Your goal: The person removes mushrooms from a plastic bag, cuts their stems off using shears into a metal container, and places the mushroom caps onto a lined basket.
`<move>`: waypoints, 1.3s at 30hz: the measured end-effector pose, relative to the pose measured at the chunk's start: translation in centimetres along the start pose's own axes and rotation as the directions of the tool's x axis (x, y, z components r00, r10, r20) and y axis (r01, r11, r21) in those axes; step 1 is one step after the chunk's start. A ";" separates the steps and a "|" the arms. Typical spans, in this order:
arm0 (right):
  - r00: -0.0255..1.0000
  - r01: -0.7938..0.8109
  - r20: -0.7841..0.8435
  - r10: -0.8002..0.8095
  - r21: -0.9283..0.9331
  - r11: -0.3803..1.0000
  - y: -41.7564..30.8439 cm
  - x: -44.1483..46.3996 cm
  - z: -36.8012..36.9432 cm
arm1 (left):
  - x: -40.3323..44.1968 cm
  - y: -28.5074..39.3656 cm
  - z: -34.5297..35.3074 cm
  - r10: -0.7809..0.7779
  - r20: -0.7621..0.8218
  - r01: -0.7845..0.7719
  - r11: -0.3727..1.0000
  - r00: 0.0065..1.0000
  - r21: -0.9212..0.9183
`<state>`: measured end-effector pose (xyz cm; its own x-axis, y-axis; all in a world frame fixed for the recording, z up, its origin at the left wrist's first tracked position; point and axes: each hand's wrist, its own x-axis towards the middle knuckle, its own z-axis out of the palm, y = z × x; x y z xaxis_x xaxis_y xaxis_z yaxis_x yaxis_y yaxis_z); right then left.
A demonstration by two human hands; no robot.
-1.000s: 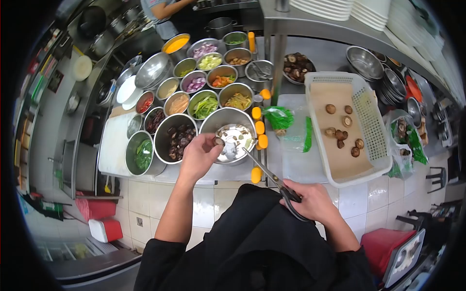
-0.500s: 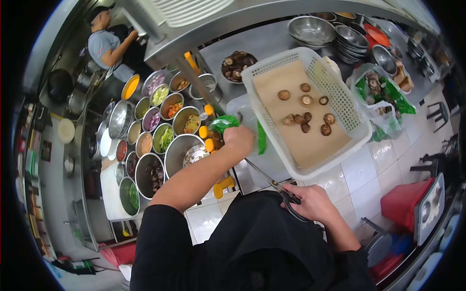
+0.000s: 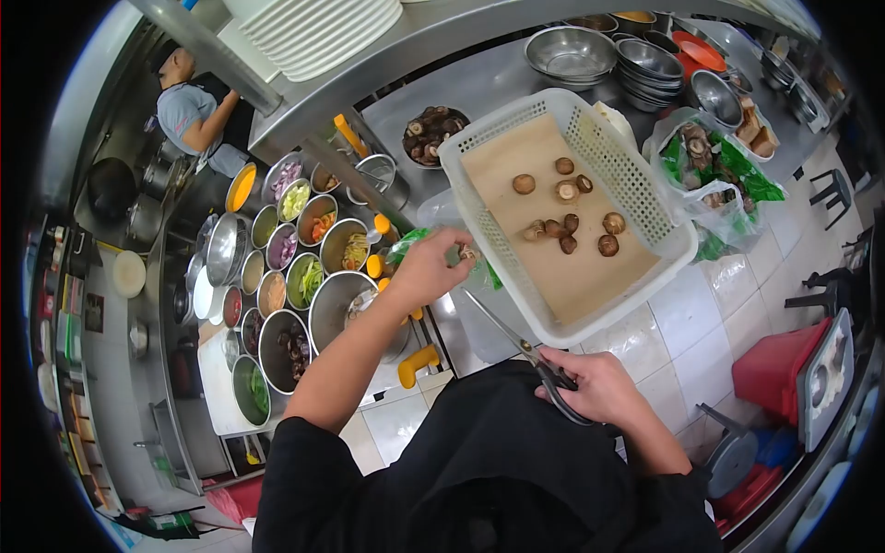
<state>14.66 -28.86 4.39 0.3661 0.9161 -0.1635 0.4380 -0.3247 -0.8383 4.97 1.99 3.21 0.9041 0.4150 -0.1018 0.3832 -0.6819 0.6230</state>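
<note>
My left hand (image 3: 431,264) is closed, thumb and fingertips pinched on a small brownish mushroom (image 3: 468,252), partly hidden by the fingers. Under and behind that hand lies a clear plastic bag with green print (image 3: 406,245). In my right hand (image 3: 599,387), close to my lap, is a pair of scissors (image 3: 525,347), its blades pointing up and left. A pale perforated plastic basket (image 3: 678,241) stands just beyond both hands. Brown paper (image 3: 590,276) lines its bottom, with several brown mushrooms (image 3: 608,245) lying on it.
Metal pots of cut vegetables (image 3: 336,241) crowd the left side. A bowl of mushrooms (image 3: 435,136) sits behind the basket. Stacked steel bowls (image 3: 650,69) and a bag of mushrooms (image 3: 705,170) are at right. A steel shelf (image 3: 346,83) hangs overhead. Another person (image 3: 194,111) stands far left.
My left hand has drawn back from the green-printed bag and turned, with a mushroom now between its fingertips. One mushroom in the basket sits closer to its neighbour. The right hand still holds the scissors.
</note>
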 end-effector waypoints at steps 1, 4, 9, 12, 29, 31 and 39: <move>0.998 -0.057 0.019 0.056 0.040 0.998 -0.3 -0.1 0.0 | -0.5 -0.3 0.1 -0.054 0.001 0.053 0.979 0.999 -0.195; 0.996 -0.087 -0.024 0.090 0.126 0.988 -1.5 -0.1 -0.1 | -2.6 -1.7 0.0 -0.222 -0.071 0.117 0.729 0.972 -0.675; 0.984 0.088 -0.155 -0.085 0.017 0.996 -3.2 1.9 1.9 | -7.6 -1.8 -2.1 -0.235 -0.216 -0.039 0.585 0.948 -0.810; 0.988 0.128 -0.080 -0.136 -0.095 0.987 -4.2 3.0 2.9 | -9.8 -2.5 -2.1 -0.286 -0.283 -0.087 0.546 0.915 -0.833; 0.884 0.410 0.333 -0.328 -0.216 0.886 -8.2 7.5 10.4 | -22.4 -7.6 -1.7 -0.517 -0.434 -0.004 0.639 0.738 -0.769; 0.867 0.434 0.369 -0.334 -0.233 0.870 -8.2 7.9 10.9 | -23.3 -7.5 -1.7 -0.537 -0.434 -0.009 0.622 0.724 -0.783; 0.861 0.393 0.444 -0.250 -0.266 0.880 -8.3 8.2 10.7 | -23.6 -7.4 -2.0 -0.567 -0.361 0.066 0.596 0.740 -0.800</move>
<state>5.28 -16.16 4.42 -0.1589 0.9739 -0.1620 0.7482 0.0117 -0.6634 -19.65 -1.51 2.57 0.3837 0.9115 -0.1484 0.1367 0.1029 0.9853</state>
